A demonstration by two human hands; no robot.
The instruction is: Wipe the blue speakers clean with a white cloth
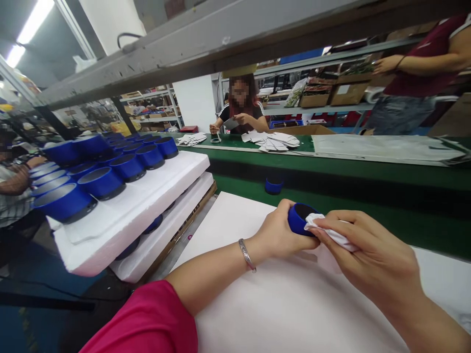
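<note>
My left hand is wrapped round a blue cylindrical cup-like part with a dark inside, tilted above the white work surface. In my right hand a crumpled white cloth or tissue is pinched, its tip against the blue part's rim. Fingers of both hands cover the part's lower side. Another blue part stands apart on the green conveyor belt beyond my hands.
To the left, stacked white foam trays hold rows of blue parts. A grey beam crosses overhead. Across the belt sits a co-worker behind piles of white cards; another person stands at the right.
</note>
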